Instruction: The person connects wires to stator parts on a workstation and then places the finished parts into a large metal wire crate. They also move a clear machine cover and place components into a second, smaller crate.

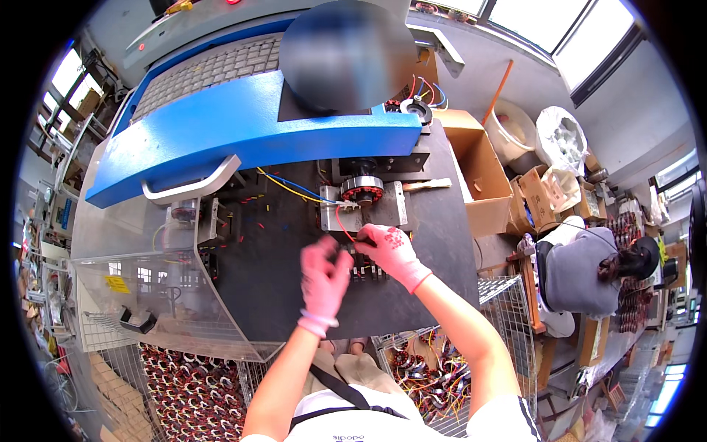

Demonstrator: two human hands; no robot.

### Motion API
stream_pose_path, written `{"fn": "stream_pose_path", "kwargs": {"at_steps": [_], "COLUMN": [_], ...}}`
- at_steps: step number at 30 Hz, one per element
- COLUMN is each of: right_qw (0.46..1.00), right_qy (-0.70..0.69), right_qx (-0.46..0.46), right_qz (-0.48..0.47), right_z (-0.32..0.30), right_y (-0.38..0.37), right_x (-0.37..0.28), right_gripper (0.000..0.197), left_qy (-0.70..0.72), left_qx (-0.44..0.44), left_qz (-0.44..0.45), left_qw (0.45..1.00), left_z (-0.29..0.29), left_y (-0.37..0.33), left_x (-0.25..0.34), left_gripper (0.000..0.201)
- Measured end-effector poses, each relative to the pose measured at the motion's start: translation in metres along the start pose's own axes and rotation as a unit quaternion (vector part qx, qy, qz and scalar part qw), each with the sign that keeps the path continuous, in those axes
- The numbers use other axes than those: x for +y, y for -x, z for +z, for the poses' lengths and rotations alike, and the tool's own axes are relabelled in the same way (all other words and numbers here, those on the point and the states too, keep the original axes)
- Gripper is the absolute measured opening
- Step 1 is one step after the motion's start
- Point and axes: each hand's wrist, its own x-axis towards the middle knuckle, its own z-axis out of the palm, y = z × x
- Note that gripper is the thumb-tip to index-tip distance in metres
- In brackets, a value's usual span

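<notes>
A ring-shaped motor stator (362, 190) with red windings sits on a metal fixture (400, 204) under the blue machine. From it a red wire (340, 219) runs down to the fingertips of my right hand (392, 254), which pinch its end. Yellow and blue wires (294, 187) stretch from the stator to the left. My left hand (324, 278) hovers just left of the right one, slightly blurred, its thumb and forefinger apart with nothing visible between them. Both hands wear light gloves. Small dark blocks (367, 269) in a row lie below the right hand.
The blue machine's frame (258, 144) with a white handle (193, 183) spans the table's back. A clear guard (147, 272) stands left; a wooden-handled brush (428, 184) lies right of the fixture. Cardboard boxes (477, 158) and a seated person (585, 269) are at the right.
</notes>
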Motion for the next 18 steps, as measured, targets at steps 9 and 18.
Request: {"fn": "stream_pose_path", "kwargs": {"at_steps": [9, 18], "right_qw": [0.657, 0.922], "right_qy": [-0.676, -0.337], "right_qx": [-0.289, -0.115], "right_qz": [0.169, 0.153], "right_z": [0.004, -0.020], "right_y": [-0.039, -0.022], "right_x": [-0.008, -0.017], "right_gripper": [0.042, 0.014], "left_qy": [0.483, 0.008], "left_qx": [-0.112, -0.176], "left_qz": [-0.088, -0.027], "left_qw": [0.864, 0.984], "left_z": [-0.036, -0.034], "left_y": [-0.086, 0.036], "left_x": [0.033, 0.025], "left_gripper": [0.069, 0.030]}}
